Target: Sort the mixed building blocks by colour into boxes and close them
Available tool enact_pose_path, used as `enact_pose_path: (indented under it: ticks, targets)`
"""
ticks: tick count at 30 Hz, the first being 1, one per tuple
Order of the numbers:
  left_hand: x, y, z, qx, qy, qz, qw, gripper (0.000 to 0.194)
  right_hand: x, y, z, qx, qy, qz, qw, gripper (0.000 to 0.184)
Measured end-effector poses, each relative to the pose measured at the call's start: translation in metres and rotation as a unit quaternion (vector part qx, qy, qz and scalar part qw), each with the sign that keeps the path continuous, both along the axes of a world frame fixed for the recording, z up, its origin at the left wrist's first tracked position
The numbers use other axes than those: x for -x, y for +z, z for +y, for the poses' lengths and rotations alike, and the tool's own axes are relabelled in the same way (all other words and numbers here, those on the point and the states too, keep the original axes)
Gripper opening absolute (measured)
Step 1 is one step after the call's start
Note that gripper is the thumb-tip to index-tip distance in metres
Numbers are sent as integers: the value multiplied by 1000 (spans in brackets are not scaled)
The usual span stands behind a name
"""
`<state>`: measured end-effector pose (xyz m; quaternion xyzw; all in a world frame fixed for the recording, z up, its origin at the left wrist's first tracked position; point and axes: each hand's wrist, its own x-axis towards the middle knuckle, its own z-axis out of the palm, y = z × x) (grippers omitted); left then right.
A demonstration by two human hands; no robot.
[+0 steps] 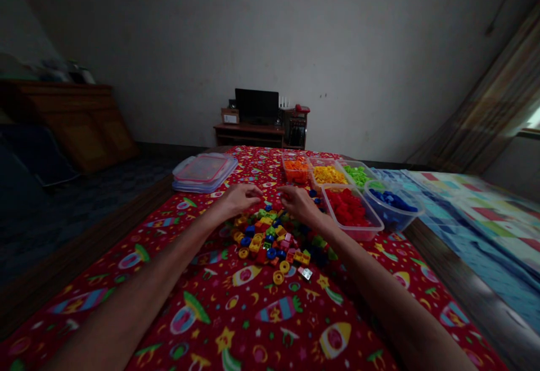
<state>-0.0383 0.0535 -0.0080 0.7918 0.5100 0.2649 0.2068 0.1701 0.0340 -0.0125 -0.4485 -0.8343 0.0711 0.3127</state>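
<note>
Spreading beneath everything, the tabletop (pixel 169 326) wears a red cloth printed with rockets and stars; on it the mixed heap of plastic bricks (pixel 270 241) lies between the forearms, below and just on the wearer's side of both hands; a stack of lids (pixel 202 169) sits to the left, beyond the left hand (pixel 241 197); the container of red bricks (pixel 360 233) stands near the right hand (pixel 298 205), the bowl of blue bricks (pixel 392 222) right beside it; yellow bricks (pixel 329 175), green bricks (pixel 356 175) and orange bricks (pixel 296 165) sit boxed farther back; the hands face each other, well apart, fingers bent toward narrow grips, though whether either pinches a brick cannot be told; smallest, a pale brick (pixel 306 273) and a yellow ring (pixel 278 277) lie at the heap's near edge.
</note>
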Motion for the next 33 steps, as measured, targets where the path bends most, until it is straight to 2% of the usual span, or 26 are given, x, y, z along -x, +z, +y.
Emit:
enact_pose_path:
  ticks: [4, 7, 9, 13, 17, 21, 24, 28, 33]
  targets:
    - [-5, -10, 4, 83, 6, -147, 986, 34, 9, 1, -4, 23, 65, 41, 997, 40]
    - [-12, -12, 1, 134, -3, -184, 974, 37, 14, 3, -11, 7, 104, 12, 994, 32]
    - [-15, -11, -1, 149, -16, -200, 968, 40, 14, 7, -14, -4, 106, -8, 994, 25]
    - [-15, -6, -4, 146, -34, -214, 965, 41, -6, 24, -16, -30, 36, -27, 999, 21]
    - [-10, -3, -3, 109, -26, -170, 979, 37, -51, 48, -16, -41, -61, -54, 996, 21]
    - [-5, -3, -1, 66, -29, -102, 992, 34, -103, 63, -18, -12, -178, -125, 976, 21]
    - [-6, -5, -2, 15, -28, -40, 999, 34, -129, 66, -17, 23, -232, -169, 958, 23]
    - [-11, -7, -4, -55, -5, 34, 998, 31, -138, 67, -16, 11, -271, -182, 945, 25]
    - [-5, -1, -5, -18, -25, 86, 996, 37, -122, 72, -19, -55, -279, -137, 949, 27]
